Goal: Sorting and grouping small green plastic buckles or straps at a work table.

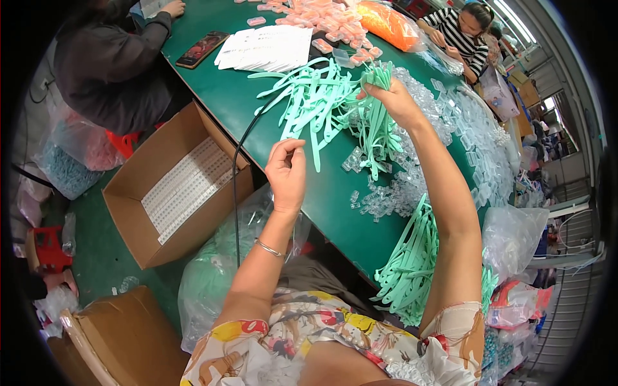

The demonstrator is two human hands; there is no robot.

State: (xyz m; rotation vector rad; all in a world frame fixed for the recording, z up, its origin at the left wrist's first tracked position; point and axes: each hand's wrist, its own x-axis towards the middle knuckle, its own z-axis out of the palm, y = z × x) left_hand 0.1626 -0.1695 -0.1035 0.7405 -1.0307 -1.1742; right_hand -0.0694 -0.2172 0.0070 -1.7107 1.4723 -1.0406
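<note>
My right hand [394, 96] grips a bunch of mint-green plastic straps [376, 132] by the upper end, and the rest hangs down over the table. To its left lies a loose, tangled heap of the same straps [309, 96]. My left hand [286, 172] is raised near the table's edge, just left of that heap. Its fingers are curled in, and whatever they may hold is hidden. Small clear plastic pieces [409, 183] lie piled below and right of the hanging bunch. Another bundle of mint straps [412, 264] lies by my right forearm.
On the green table [222, 96] are a phone [202, 49], white cards [265, 48], orange clear-cased pieces [322, 16] and an orange bag [388, 26]. An open carton [132, 202] stands left of the table. A dark cable [236, 193] hangs over the edge. Two people sit across.
</note>
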